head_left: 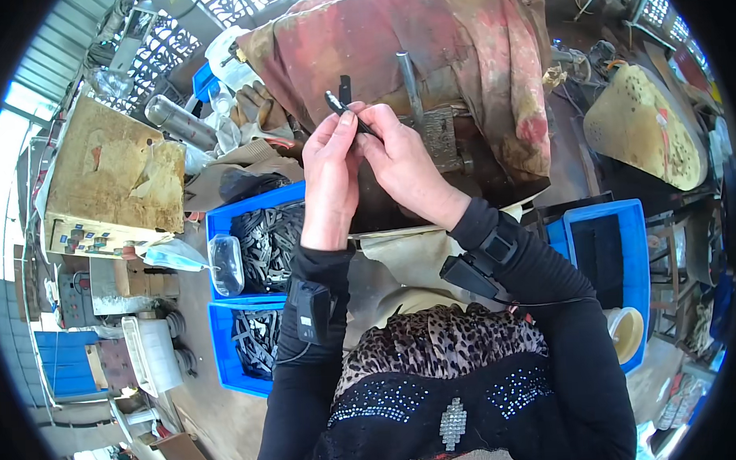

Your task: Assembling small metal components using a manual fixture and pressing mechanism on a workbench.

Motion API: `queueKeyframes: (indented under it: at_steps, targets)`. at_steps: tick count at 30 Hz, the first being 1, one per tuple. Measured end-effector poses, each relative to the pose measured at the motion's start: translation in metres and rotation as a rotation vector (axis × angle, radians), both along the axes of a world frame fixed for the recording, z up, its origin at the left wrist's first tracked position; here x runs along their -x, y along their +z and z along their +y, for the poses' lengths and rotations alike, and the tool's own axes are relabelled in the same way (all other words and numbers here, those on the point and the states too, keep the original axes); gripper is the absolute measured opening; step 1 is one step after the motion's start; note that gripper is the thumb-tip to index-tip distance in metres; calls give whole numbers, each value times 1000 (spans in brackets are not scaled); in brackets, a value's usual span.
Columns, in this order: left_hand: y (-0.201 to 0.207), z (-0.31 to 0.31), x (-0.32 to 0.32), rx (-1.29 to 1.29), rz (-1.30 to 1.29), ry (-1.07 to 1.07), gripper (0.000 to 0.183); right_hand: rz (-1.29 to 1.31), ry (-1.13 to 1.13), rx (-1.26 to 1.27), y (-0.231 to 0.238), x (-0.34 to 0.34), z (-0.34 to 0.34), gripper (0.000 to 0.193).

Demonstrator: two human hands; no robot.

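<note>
Since black clip piece [349,111] looked thin, stiff, light, probably metal or hard plastic, pinching near its middle seemed safest, ends being too narrow. Piece sat raised in front of red-stained cloth [426,49]. Left hand [331,170] had fingertips pinched shut on it, right hand [402,160] likewise closed on lower end. Blue bins [222,227] of similar parts lower left.

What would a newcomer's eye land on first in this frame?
Probably the two bare hands raised together at the centre, the left hand and right hand pinching a small black strip between the fingertips. Behind them hangs a stained red cloth draped over a machine. At lower left sit two blue crates heaped with dark strips, and another blue crate stands at the right.
</note>
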State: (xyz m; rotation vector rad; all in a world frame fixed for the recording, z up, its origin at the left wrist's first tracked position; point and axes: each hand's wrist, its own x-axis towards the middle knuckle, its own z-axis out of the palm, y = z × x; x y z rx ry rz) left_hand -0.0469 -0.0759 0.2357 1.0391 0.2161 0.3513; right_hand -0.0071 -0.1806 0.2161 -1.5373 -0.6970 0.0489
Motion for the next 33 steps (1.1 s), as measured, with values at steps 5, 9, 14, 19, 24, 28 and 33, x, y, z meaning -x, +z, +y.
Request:
queueKeyframes:
  at_steps: [5,9,14,19,24,28,33]
  targets:
    - [12,15,-24,-118,-76,310,17,-588,-173,113,27,35,-20,29]
    - [32,28,-32,-127,-85,547,17,-498,151,-20,23,51,-17,28]
    - [37,48,-37,-81,-141,642,16,-558,368,7,19,59,-19,32]
    - [28,58,-32,-87,-123,695,16,-396,624,70,9,56,-25,34]
    - [33,55,-34,-93,-149,672,15,-235,552,-147,18,54,-21,34]
    - [33,53,-37,-104,-162,679,14,-111,563,-84,17,51,-19,35]
    - [21,55,-41,-125,-117,712,13,-304,611,-19,6,39,-21,36]
